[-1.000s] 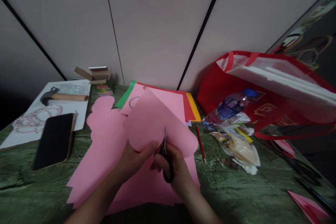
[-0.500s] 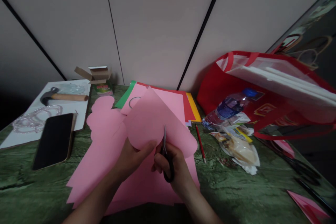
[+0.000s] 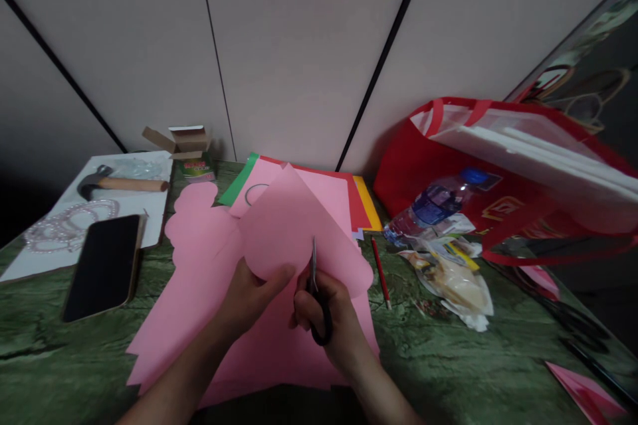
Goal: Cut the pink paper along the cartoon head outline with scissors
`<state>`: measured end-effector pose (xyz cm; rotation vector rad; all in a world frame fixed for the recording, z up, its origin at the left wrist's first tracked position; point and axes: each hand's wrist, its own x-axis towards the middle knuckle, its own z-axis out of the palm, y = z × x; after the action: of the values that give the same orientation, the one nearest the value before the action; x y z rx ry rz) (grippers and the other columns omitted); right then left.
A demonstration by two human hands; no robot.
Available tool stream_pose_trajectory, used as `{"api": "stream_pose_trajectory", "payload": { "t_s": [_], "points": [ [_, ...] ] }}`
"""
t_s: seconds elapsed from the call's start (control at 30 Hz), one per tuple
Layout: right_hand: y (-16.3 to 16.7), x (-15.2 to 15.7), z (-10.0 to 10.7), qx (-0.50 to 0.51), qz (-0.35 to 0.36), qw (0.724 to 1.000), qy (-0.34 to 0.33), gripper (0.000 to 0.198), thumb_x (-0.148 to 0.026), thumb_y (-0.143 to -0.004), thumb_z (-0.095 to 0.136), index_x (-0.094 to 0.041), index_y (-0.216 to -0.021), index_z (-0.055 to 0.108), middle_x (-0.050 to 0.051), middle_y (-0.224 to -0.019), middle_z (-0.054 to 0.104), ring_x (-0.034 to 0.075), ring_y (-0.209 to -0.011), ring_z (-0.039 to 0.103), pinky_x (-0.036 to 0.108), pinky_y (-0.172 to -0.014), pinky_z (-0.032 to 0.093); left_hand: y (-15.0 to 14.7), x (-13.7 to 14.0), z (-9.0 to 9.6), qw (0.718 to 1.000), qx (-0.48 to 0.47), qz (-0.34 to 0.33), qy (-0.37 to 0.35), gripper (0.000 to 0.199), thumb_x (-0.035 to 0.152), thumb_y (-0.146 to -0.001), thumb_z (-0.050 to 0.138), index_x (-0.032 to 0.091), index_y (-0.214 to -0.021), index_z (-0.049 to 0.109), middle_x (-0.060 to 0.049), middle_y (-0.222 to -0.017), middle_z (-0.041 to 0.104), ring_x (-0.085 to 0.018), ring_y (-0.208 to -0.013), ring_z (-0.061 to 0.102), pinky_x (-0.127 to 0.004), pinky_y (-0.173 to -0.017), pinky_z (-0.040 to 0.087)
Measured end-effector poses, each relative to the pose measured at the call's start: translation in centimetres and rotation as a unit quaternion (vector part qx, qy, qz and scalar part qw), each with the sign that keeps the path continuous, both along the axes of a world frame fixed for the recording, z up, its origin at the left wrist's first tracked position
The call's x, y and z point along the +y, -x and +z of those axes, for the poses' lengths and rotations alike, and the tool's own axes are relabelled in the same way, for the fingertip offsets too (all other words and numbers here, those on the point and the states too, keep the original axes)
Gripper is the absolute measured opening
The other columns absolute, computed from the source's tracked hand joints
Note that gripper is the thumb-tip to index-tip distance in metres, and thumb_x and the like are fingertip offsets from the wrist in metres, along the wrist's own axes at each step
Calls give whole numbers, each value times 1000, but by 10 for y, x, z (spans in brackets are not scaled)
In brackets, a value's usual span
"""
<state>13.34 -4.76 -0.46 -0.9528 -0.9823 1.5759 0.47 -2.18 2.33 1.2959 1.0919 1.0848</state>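
Observation:
A sheet of pink paper [image 3: 279,232] with a rounded cut edge is pinched in my left hand [image 3: 254,299], thumb on top. My right hand [image 3: 329,319] grips a pair of scissors [image 3: 323,329] by its dark handles. The blades point away from me and lie at the sheet, beside the rounded part. Beneath both hands spread more pink paper pieces [image 3: 199,292], some with scalloped outlines. Behind them, a stack of coloured sheets shows a red sheet [image 3: 359,202], a yellow edge and a green edge.
At left are a black phone [image 3: 102,265], a hammer [image 3: 132,184], clear beads [image 3: 70,226] and an opened small box [image 3: 194,153]. Rightward lie a red pencil [image 3: 381,272], a water bottle [image 3: 433,202], a food packet [image 3: 458,279], a red bag [image 3: 403,153] and another pair of scissors [image 3: 573,319].
Very little differs. The held pink paper has shifted slightly, its tip a touch to the right. Both hands keep their grips and the scissors stay at the paper.

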Motion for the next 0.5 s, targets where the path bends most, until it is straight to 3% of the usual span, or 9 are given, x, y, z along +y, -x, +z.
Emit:
{"api": "stream_pose_trajectory", "payload": {
  "t_s": [0.2, 0.5],
  "points": [
    [0, 0, -4, 19, 2, 1000, 6, 17, -27, -72, 64, -18, -64, 52, -11, -40, 42, 5, -35, 38, 22, -44, 47, 3, 1, -5, 997, 44, 65, 0, 9, 25, -71, 62, 16, -68, 61, 1, -57, 63, -14, -54, 59, -21, -46, 46],
    [3, -3, -1, 17, 4, 1000, 6, 26, -37, -72, 66, -19, -62, 50, -10, -39, 42, 6, -35, 39, 23, -43, 46, 3, 1, -6, 995, 44, 91, -14, 12, 27, -71, 63, 16, -67, 61, 1, -56, 60, -13, -54, 57, -22, -46, 45]
  ]
}}
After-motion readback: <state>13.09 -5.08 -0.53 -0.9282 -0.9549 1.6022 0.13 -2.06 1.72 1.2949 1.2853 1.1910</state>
